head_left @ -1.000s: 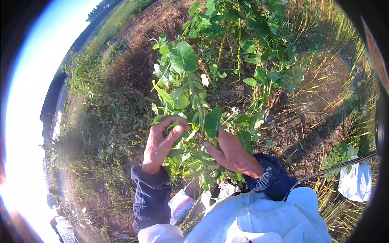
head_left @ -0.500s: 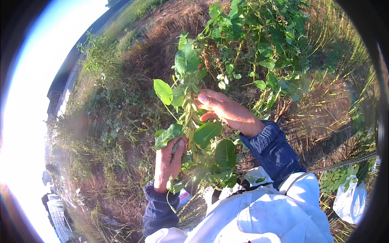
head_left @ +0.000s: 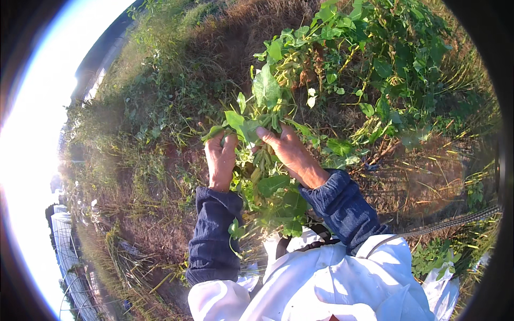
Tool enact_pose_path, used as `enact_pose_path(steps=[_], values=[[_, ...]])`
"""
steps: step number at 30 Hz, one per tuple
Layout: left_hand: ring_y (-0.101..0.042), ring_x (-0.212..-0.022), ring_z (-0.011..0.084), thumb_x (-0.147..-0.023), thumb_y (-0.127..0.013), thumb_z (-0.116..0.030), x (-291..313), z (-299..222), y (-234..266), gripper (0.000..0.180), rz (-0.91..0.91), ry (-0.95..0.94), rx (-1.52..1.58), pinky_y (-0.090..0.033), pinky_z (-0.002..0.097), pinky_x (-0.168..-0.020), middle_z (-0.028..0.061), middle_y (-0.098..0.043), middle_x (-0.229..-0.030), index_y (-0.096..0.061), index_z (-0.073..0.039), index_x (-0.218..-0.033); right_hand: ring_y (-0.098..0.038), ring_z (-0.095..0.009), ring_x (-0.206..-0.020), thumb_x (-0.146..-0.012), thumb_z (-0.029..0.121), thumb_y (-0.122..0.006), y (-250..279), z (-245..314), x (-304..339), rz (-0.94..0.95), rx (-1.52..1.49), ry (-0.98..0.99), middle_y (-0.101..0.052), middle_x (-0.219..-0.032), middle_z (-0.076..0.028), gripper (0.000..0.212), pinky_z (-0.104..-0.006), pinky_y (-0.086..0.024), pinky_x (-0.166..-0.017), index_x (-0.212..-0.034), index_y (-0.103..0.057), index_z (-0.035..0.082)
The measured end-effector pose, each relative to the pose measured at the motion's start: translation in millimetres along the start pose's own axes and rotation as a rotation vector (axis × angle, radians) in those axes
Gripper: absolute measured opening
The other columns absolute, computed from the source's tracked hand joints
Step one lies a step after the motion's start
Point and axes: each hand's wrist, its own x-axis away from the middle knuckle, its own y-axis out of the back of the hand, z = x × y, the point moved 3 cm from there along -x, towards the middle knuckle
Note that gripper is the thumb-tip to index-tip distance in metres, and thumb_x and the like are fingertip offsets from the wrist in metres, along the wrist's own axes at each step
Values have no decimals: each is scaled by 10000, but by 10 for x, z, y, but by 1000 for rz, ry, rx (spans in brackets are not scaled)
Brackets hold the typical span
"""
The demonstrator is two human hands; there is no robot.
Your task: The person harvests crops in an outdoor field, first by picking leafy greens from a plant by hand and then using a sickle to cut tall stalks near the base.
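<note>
A leafy bean plant stem with green pods [head_left: 262, 158] stands upright in front of me, broad leaves above and below the pods. My right hand [head_left: 293, 155] is closed around the stem from the right, thumb across the front and fingers hidden behind. On the left, my left hand [head_left: 219, 163] is closed at a green leaf [head_left: 214, 131] of the plant, its fingertips partly hidden by the foliage. Another broad leaf [head_left: 266, 87] rises at the top of the stem.
More pod-bearing plants [head_left: 385, 59] grow at the far right. Dry grass and weeds [head_left: 160, 96] cover the ground to the left. A dark cord [head_left: 447, 228] runs from my white garment [head_left: 332, 283] to the right, above a white plastic bag [head_left: 442, 291].
My left hand has moved up, from the lower pods to a leaf higher on the left. My right hand, loosely spread before, has closed around the stem.
</note>
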Motion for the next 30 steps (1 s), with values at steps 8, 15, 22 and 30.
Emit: enact_pose_path(steps=[8,15,22,30], values=[[-194,-498,59,-903,-474,-149,-168,-667,860,173,-150,23,912,-198,242,-472,-67,-220,-559,-414,-111,-745,-585,-110,-653,-894,276,-614,782,-226,113,-112,244,-65,-613,-868,-42,299,-254,-471,-585,-1077,-569,44],[-339,-520,41,-923,-538,-162,144,-657,1083,88,-336,-84,340,-282,198,-484,-56,-353,-623,-542,-81,-888,-569,-153,-605,-906,247,-600,919,140,-10,-98,-74,-7,-522,-720,-22,240,-351,-529,-564,-990,-556,26],[-433,-613,20,-892,-606,-171,529,-354,-145,200,476,177,112,-368,187,-557,-53,-535,-748,-624,-48,-1048,-617,-205,-843,-929,372,-536,817,533,-13,2,-118,15,-601,-845,-67,358,-303,-525,-689,-1044,-543,33],[-529,-932,101,-849,-682,-240,641,-403,-1028,464,824,230,531,-445,237,-791,16,-554,-1132,-514,-46,-1235,-537,-116,-842,-973,453,-405,943,657,341,-185,580,180,-608,-920,-45,461,-261,-446,-728,-1085,-556,32]])
